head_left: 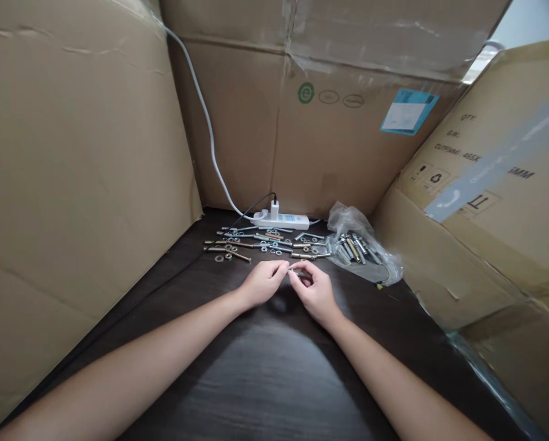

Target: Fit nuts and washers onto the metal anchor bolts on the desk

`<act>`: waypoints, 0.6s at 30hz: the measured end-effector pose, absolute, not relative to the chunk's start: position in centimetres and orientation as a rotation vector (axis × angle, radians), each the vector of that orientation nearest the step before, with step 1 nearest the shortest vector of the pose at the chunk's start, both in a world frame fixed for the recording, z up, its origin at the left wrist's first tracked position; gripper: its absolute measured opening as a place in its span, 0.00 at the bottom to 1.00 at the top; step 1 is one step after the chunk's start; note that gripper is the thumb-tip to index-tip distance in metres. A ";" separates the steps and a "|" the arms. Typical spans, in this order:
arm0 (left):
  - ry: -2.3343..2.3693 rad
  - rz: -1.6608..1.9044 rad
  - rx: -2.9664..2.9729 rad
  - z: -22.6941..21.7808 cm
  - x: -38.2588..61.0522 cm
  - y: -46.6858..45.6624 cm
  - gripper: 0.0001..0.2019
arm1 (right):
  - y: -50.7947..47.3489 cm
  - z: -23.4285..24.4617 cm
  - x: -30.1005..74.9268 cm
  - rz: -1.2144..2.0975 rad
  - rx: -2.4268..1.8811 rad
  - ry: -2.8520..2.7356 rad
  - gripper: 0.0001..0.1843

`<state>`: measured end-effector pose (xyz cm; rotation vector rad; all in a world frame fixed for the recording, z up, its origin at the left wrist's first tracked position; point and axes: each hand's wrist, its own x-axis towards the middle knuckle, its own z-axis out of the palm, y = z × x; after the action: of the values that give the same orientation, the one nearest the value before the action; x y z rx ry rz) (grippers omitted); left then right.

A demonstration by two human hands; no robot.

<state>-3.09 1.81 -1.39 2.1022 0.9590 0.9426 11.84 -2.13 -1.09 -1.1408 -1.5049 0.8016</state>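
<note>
My left hand (265,283) and my right hand (316,289) meet fingertip to fingertip above the dark table. A small silvery metal piece (291,269) shows between them, mostly covered by the fingers, so its exact kind cannot be made out. My right thumb and forefinger pinch it; the left fingertips are closed at its other end. Just beyond the hands lie rows of loose metal bolts and sleeves (274,244). Flat washers (219,258) and nuts (228,256) are scattered among them.
Behind the hardware stands a white power strip (292,221) with a plug (275,210) and cables. A clear plastic bag (347,220) of expansion bolts (354,246) lies at the right. Cardboard walls (237,122) enclose the dark table (274,380) on three sides.
</note>
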 end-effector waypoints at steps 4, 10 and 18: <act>0.905 0.937 2.025 -1.5 -3.2 1.8 0.20 | -2.2 -1.2 12.1 0.776 -1.175 -1.551 0.10; 0.946 0.936 2.057 -1.1 -3.3 1.5 0.18 | -1.9 -1.6 12.0 0.829 -1.163 -1.545 0.09; 0.898 0.970 2.016 -0.8 -3.1 0.8 0.06 | -1.5 -1.2 12.3 0.925 -1.143 -1.465 0.09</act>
<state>-3.14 0.83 -0.78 2.0161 0.8981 0.9702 12.28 -1.48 -1.18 -1.1430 -1.4645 0.9247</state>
